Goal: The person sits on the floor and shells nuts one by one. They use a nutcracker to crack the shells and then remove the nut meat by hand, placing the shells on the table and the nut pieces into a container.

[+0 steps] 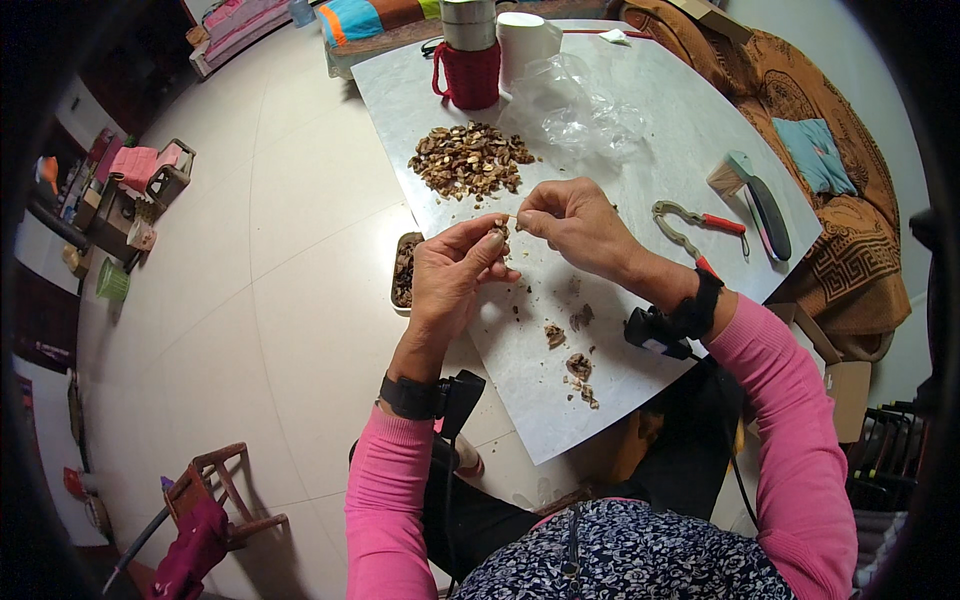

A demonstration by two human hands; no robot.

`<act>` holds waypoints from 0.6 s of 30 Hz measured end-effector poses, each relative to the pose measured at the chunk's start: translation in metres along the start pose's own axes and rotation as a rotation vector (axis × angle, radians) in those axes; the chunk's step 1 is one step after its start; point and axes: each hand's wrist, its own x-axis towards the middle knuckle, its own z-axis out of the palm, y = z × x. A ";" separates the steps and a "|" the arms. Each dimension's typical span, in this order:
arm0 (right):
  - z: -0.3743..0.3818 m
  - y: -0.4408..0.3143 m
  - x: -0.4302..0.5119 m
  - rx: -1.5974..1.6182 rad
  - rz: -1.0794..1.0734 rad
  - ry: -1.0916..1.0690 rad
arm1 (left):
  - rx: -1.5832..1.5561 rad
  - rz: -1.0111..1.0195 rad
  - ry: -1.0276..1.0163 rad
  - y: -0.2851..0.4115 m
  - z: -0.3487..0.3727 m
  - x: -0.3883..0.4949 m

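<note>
My left hand [451, 276] pinches a small walnut piece [502, 228] between thumb and fingers. Close beside it, my right hand [583, 225] is closed on what looks like a thin toothpick [512, 217], mostly covered by the fingers. The toothpick's tip meets the left fingertips at the walnut piece. Beyond both hands lies a heap of walnut kernels [469, 159] on the grey-white table [675, 105]. Nearer to me, walnut fragments [578, 366] and crumbs are scattered.
Right of my hands lie a plier-type nutcracker [679, 225] with red handles and a brush [750, 187]. A bin [406, 270] of shells stands by the left table edge. Farther back are a red-covered mug [469, 75], a white paper roll [523, 49] and a clear plastic bag [570, 109].
</note>
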 end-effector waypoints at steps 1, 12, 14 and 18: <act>-0.003 -0.001 0.000 0.015 0.008 -0.012 | 0.008 0.003 -0.013 0.001 0.000 0.000; -0.013 -0.009 -0.013 -0.114 -0.181 -0.040 | -0.063 -0.021 -0.124 0.004 -0.007 -0.002; -0.013 -0.011 -0.013 -0.166 -0.214 -0.041 | -0.072 -0.029 -0.138 0.004 -0.007 -0.003; -0.013 -0.012 -0.011 -0.231 -0.279 -0.038 | -0.043 -0.031 -0.120 0.003 -0.007 -0.004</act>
